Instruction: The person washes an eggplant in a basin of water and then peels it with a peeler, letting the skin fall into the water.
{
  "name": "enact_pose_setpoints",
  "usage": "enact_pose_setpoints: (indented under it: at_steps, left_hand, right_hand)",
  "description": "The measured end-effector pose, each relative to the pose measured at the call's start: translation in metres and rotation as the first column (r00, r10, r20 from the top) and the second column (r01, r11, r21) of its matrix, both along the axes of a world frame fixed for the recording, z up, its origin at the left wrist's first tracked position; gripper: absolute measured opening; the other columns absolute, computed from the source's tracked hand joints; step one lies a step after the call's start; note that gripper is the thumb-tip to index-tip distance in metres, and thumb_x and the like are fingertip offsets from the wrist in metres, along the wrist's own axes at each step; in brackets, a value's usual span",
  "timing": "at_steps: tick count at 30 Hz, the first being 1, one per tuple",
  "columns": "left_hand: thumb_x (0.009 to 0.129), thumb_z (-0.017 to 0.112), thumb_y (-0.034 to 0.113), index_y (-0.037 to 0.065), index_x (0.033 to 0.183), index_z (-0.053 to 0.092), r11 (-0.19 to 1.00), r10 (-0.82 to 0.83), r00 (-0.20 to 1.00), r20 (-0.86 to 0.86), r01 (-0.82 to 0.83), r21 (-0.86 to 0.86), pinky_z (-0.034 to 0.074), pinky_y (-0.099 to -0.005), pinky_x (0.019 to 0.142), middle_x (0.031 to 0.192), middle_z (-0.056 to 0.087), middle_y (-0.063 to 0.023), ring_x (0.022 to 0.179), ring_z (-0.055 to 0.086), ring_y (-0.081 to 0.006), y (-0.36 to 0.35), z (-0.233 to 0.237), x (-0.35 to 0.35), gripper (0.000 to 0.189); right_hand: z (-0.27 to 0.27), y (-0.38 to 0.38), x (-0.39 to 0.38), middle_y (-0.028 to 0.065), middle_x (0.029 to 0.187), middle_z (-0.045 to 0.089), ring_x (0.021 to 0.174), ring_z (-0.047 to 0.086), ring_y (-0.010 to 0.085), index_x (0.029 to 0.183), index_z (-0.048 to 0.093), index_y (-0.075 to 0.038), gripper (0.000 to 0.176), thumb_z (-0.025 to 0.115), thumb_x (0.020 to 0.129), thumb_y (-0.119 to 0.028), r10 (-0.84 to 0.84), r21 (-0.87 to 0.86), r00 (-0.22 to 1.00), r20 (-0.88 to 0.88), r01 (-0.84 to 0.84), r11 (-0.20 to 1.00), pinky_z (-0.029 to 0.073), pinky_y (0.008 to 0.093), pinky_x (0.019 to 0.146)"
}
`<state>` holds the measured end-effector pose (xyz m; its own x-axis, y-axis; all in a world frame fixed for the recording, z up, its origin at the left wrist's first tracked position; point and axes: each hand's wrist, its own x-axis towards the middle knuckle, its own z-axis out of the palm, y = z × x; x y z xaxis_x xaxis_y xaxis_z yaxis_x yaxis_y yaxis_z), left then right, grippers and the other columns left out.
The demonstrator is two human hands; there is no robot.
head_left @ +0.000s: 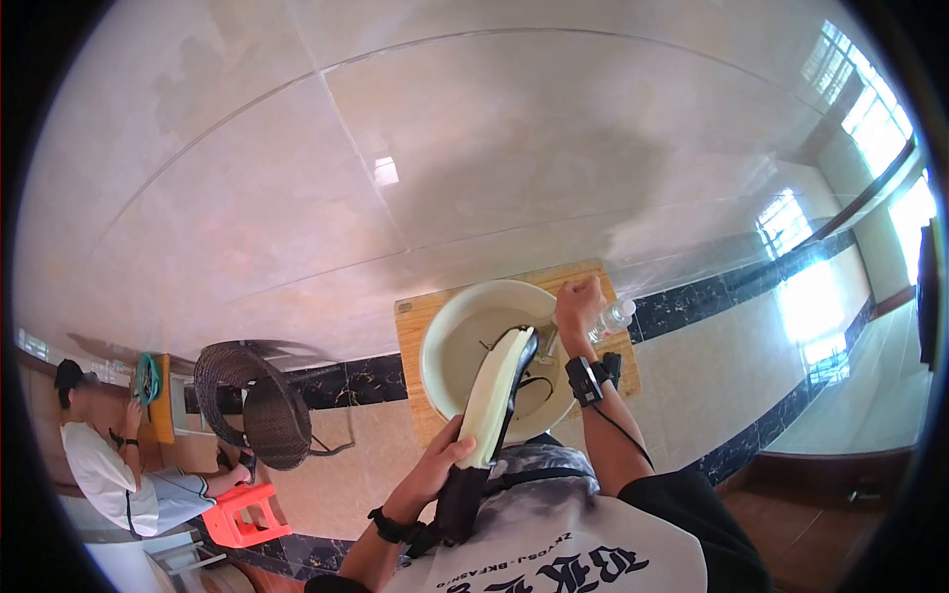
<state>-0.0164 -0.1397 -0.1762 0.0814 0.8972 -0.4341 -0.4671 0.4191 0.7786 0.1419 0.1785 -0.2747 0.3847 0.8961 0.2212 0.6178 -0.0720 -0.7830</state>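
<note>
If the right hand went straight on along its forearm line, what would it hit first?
Probably the tiled wall. From the right hand, that line seems to pass over the wooden table's far edge, with nothing else showing between, though height and depth are unclear here.

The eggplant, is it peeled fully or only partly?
Partly: the eggplant shows pale flesh, with dark skin along one edge and at its lower end.

Left hand (441,463) curled, right hand (579,305) fisted
</note>
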Motion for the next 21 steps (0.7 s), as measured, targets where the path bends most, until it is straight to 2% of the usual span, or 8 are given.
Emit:
enact_pose_setpoints:
  at_steps: [2, 5, 8, 9, 11, 14, 17, 21]
  left_hand:
    - [0.103, 0.059, 0.032, -0.003, 0.153, 0.038, 1.0, 0.024, 0.999, 0.048, -0.024, -0.011, 0.048, -0.028, 0.097, 0.133, 0.058, -0.0107, 0.116, 0.057, -0.015, 0.008, 0.009, -0.002, 0.064]
    - [0.103, 0.06, 0.032, -0.003, 0.149, 0.041, 0.987, 0.16, 0.986, 0.042, -0.158, -0.036, 0.055, -0.0295, 0.089, 0.125, 0.062, -0.0114, 0.103, 0.065, -0.0159, 0.019, 0.006, 0.0, 0.061]
    - [0.104, 0.061, 0.026, -0.002, 0.148, 0.042, 0.978, 0.207, 0.971, -0.118, -0.203, 0.041, 0.055, -0.0293, 0.088, 0.123, 0.062, -0.0102, 0.103, 0.065, -0.0142, 0.025, -0.02, -0.004, 0.056]
    - [0.104, 0.061, 0.025, -0.001, 0.148, 0.041, 0.975, 0.221, 0.96, -0.173, -0.213, 0.063, 0.055, -0.0295, 0.088, 0.123, 0.062, -0.01, 0.103, 0.065, -0.014, 0.025, -0.022, -0.005, 0.055]
    - [0.104, 0.062, 0.025, -0.001, 0.147, 0.041, 0.971, 0.239, 0.962, -0.13, -0.237, 0.033, 0.054, -0.0296, 0.089, 0.124, 0.062, -0.01, 0.103, 0.064, -0.0139, 0.027, -0.022, -0.006, 0.054]
    - [0.104, 0.062, 0.025, 0.0, 0.147, 0.041, 0.967, 0.253, 0.961, -0.108, -0.253, 0.011, 0.055, -0.0303, 0.088, 0.124, 0.062, -0.0106, 0.103, 0.065, -0.0149, 0.035, -0.015, -0.003, 0.054]
    - [0.104, 0.063, 0.026, 0.0, 0.147, 0.04, 0.969, 0.247, 0.964, -0.097, -0.249, -0.004, 0.057, -0.0319, 0.088, 0.125, 0.062, -0.0117, 0.103, 0.066, -0.017, 0.036, -0.017, 0.0, 0.055]
    - [0.104, 0.063, 0.027, 0.0, 0.147, 0.038, 0.969, 0.245, 0.968, -0.052, -0.246, -0.01, 0.059, -0.0345, 0.087, 0.124, 0.062, -0.0133, 0.102, 0.068, -0.0195, 0.038, -0.022, 0.003, 0.057]
  right_hand:
    - [-0.002, -0.006, 0.0, 0.0195, 0.07, 0.064, 0.073, 0.063, 0.0435, 0.073, 0.056, -0.001, 0.021, 0.071, 0.077, -0.015, 0.034, -0.016, 0.999, -0.015, -0.034, 0.999, 0.046, 0.0543, 0.07]
    - [-0.006, -0.013, 0.0, 0.0184, 0.069, 0.064, 0.066, 0.062, 0.0408, 0.074, 0.055, -0.001, 0.021, 0.072, 0.074, -0.014, 0.146, 0.04, 0.989, -0.034, -0.145, 0.989, 0.047, 0.051, 0.066]
    - [0.001, -0.022, 0.007, 0.0105, 0.063, 0.061, 0.059, 0.061, 0.028, 0.076, 0.059, -0.001, 0.025, 0.077, 0.079, -0.018, 0.361, 0.033, 0.926, -0.111, -0.36, 0.933, 0.048, 0.0436, 0.06]
    - [0.004, -0.026, 0.008, 0.0084, 0.062, 0.059, 0.058, 0.058, 0.0235, 0.077, 0.061, 0.0, 0.028, 0.077, 0.082, -0.021, 0.472, 0.016, 0.861, -0.191, -0.478, 0.878, 0.046, 0.0403, 0.058]
    - [0.017, -0.037, 0.007, 0.0042, 0.06, 0.054, 0.056, 0.053, 0.0143, 0.079, 0.065, 0.002, 0.034, 0.078, 0.088, -0.028, 0.65, 0.015, 0.676, -0.348, -0.689, 0.725, 0.042, 0.0337, 0.052]
    - [0.058, -0.062, 0.001, -0.0023, 0.06, 0.05, 0.057, 0.046, 0.0069, 0.085, 0.071, 0.002, 0.043, 0.078, 0.092, -0.04, 0.684, -0.192, 0.492, -0.539, -0.862, 0.469, 0.038, 0.0287, 0.05]
    - [0.076, -0.079, -0.008, -0.0038, 0.06, 0.051, 0.054, 0.045, 0.0059, 0.087, 0.073, 0.002, 0.045, 0.077, 0.093, -0.042, 0.663, -0.231, 0.356, -0.659, -0.934, 0.272, 0.035, 0.0271, 0.048]
    - [0.059, -0.084, -0.011, -0.0046, 0.063, 0.052, 0.05, 0.043, 0.0058, 0.089, 0.073, 0.0, 0.038, 0.073, 0.097, -0.036, 0.648, -0.132, 0.28, -0.708, -0.954, 0.268, 0.03, 0.0272, 0.044]
